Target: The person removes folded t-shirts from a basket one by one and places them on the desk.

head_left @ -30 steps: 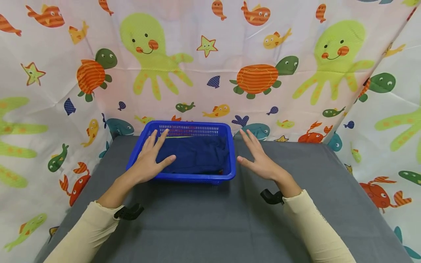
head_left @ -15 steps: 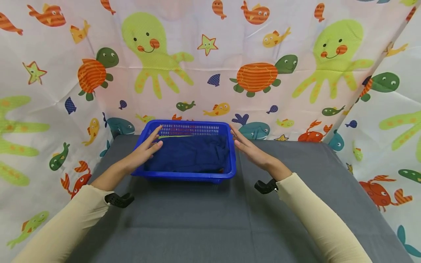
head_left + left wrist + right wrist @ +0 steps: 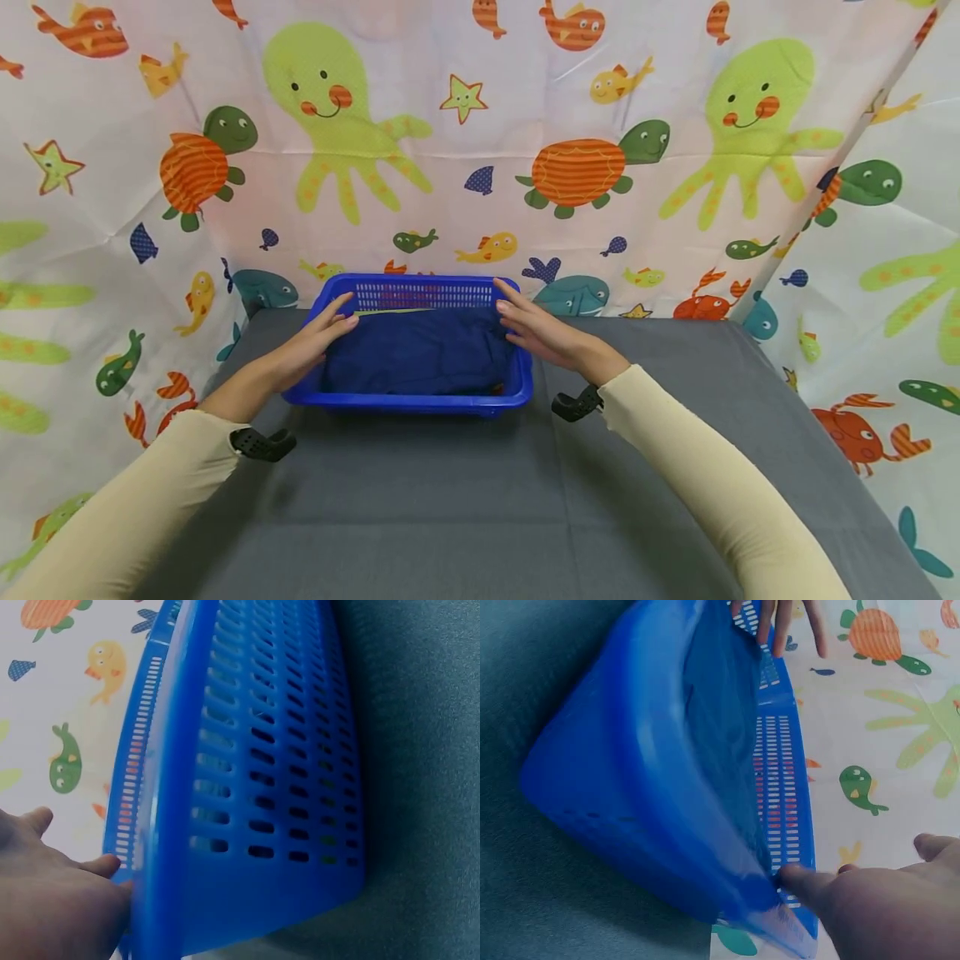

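Observation:
A blue plastic basket [image 3: 420, 403] with slotted walls stands on the grey cloth, against the back curtain. Folded navy fabric [image 3: 416, 354] fills much of it, and a thin yellow-green edge shows behind. Over the basket's left rim reaches my left hand [image 3: 303, 350], fingers extended toward the fabric. My right hand [image 3: 547, 333] crosses the right rim, its fairly straight fingertips overlapping the fabric's right end. In the right wrist view, the right thumb [image 3: 802, 881] lies close to the fabric and rim. Neither hand grips anything.
Grey cloth [image 3: 435, 517] covers the table in front of the basket and to its right. A white curtain [image 3: 465, 50] printed with sea animals rises behind and on both sides. Black straps [image 3: 577, 404] sit at both wrists.
Both hands have come down to the basket's ends, their fingers less spread. The right hand has moved left across the rim; the left hand has shifted slightly left. The basket stays in place.

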`<act>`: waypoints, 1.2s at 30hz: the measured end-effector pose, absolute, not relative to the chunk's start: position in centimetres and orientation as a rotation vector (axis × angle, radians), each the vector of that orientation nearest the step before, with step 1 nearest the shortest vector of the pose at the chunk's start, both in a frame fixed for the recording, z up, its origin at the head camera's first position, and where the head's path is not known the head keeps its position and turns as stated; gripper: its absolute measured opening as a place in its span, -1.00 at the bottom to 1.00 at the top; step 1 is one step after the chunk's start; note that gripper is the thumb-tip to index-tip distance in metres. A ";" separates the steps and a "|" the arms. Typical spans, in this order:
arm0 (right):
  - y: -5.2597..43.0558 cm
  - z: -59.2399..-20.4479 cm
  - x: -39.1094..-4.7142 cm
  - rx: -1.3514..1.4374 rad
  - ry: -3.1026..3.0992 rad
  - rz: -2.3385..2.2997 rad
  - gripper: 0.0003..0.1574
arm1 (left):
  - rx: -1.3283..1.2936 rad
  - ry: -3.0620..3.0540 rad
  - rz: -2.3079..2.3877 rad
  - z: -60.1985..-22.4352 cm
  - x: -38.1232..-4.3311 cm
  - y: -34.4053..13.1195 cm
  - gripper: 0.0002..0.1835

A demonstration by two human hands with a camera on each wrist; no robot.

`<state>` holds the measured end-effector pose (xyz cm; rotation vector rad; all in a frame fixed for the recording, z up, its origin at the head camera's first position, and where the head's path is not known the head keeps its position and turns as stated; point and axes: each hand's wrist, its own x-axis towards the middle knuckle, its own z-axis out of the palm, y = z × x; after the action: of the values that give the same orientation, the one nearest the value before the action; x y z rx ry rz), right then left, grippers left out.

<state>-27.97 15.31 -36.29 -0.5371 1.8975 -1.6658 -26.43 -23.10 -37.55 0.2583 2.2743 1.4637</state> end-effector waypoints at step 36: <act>11.5 -37.0 -29.5 -0.069 1.884 -1.634 0.34 | 0.095 2.066 1.561 -37.4 -27.5 -23.9 -0.02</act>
<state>-29.48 11.45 -36.96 -0.0685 1.8835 -1.6341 -27.49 -23.89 -37.41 0.0948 2.0664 1.5610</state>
